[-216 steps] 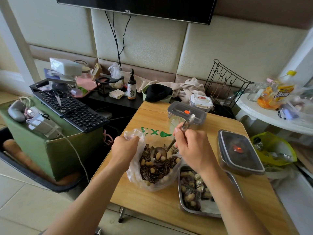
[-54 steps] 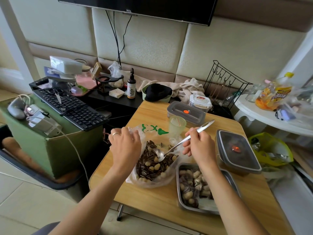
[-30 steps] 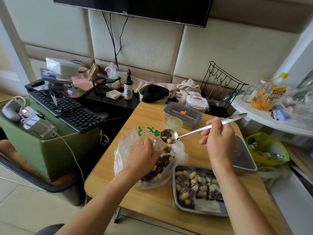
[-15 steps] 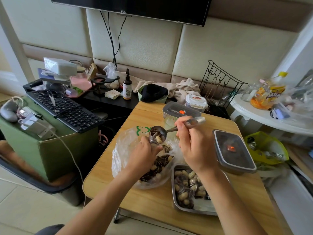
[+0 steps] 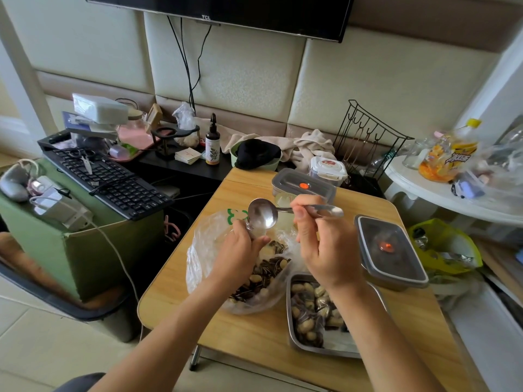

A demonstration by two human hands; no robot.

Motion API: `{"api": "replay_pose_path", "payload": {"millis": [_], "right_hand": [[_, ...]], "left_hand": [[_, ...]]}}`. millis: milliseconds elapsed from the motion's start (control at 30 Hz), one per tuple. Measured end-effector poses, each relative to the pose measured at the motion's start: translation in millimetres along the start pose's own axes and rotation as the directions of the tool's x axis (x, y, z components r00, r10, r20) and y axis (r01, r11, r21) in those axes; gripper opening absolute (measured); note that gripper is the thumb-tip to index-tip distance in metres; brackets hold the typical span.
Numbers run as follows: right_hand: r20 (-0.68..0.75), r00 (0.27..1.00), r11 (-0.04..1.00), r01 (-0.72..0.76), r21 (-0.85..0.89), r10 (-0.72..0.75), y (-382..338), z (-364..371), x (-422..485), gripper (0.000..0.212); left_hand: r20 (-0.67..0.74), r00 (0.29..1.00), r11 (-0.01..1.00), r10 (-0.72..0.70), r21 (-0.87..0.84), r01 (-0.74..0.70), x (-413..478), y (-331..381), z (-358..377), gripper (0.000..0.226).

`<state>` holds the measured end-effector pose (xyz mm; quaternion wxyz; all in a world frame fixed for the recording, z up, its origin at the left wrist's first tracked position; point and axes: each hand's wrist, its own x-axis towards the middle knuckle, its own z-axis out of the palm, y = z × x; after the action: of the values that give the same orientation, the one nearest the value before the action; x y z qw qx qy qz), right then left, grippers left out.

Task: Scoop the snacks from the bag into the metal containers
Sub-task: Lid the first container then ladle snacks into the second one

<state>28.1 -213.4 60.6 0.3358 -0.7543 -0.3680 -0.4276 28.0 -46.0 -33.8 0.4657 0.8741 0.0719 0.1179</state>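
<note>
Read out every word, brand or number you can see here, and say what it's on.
"TCL": bottom edge of the television.
Orange bottle: bold label lettering, too blurred to read.
Plastic bag: green print, partly hidden, unreadable.
Brown spray bottle: label too small to read.
White tub lid: red label too small to read.

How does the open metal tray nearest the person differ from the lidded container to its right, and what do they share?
The tray has no lid; the container wears a dark lid with a grey rim and orange spot. The tray shows nuts and seeds; the container's contents are hidden. An arm crosses the tray; nothing covers the container. Both are rectangular and stand on the table.
</note>
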Motion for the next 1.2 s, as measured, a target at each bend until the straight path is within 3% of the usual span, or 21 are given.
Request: {"api": "replay_pose_path", "payload": {"millis": [100,233,367,500,600,700,767,900,1000,1200], "right_hand": [[-0.020,1.000,1.000,0.016,0.004,-0.016,0.1,-1.0,0.1,0.043],[0.013,1.000,1.000,-0.003,0.021,0.003,2.1,1.6,-1.5,0.033],[-0.106,0.980,0.985,-0.170,0.018,0.171,11.9,-0.1,-3.1,0.047],[-0.070,0.930,0.932,-0.362,-0.005,0.360,24.4,5.9,-8.5,0.054],[0.034,0.892,0.892,-0.452,-0.008,0.452,25.7,17.0,-16.9,0.049],[0.138,0.883,0.893,-0.450,-0.015,0.448,25.7,29.3,-25.5,0.040],[0.169,0.898,0.912,-0.410,-0.014,0.406,23.8,36.5,-27.6,0.040],[0.188,0.922,0.940,-0.340,-0.031,0.339,15.2,43.6,-24.9,0.031],[0.207,0.934,0.956,-0.289,-0.050,0.293,7.9,47.0,-22.6,0.029],[0.232,0.948,0.971,-0.191,-0.140,0.220,-2.5,54.1,-24.1,0.027]], "left_hand": [[-0.003,1.000,1.000,0.012,-0.010,-0.012,0.3,-0.7,0.1,0.040],[0.005,1.000,1.000,0.018,-0.018,-0.018,-1.4,0.2,-0.1,0.036],[-0.005,1.000,0.999,0.017,-0.050,-0.017,-4.4,5.1,-8.0,0.035],[-0.236,0.972,0.989,0.011,-0.141,-0.045,-9.4,18.4,-27.9,0.021],[-0.373,0.927,0.974,-0.040,-0.220,-0.046,-11.6,19.9,-46.6,0.026],[-0.443,0.894,0.987,-0.074,-0.160,0.002,-10.5,9.7,-61.2,0.035],[-0.467,0.875,0.992,-0.128,-0.069,0.108,-11.2,0.5,-67.4,0.038],[-0.328,0.867,0.921,-0.375,-0.023,0.389,-13.2,-20.2,-69.6,0.037],[-0.164,0.870,0.881,-0.466,-0.181,0.438,-14.4,-19.3,-71.8,0.034],[-0.013,0.848,0.809,-0.530,-0.306,0.501,-9.2,-12.3,-73.0,0.032]]}}
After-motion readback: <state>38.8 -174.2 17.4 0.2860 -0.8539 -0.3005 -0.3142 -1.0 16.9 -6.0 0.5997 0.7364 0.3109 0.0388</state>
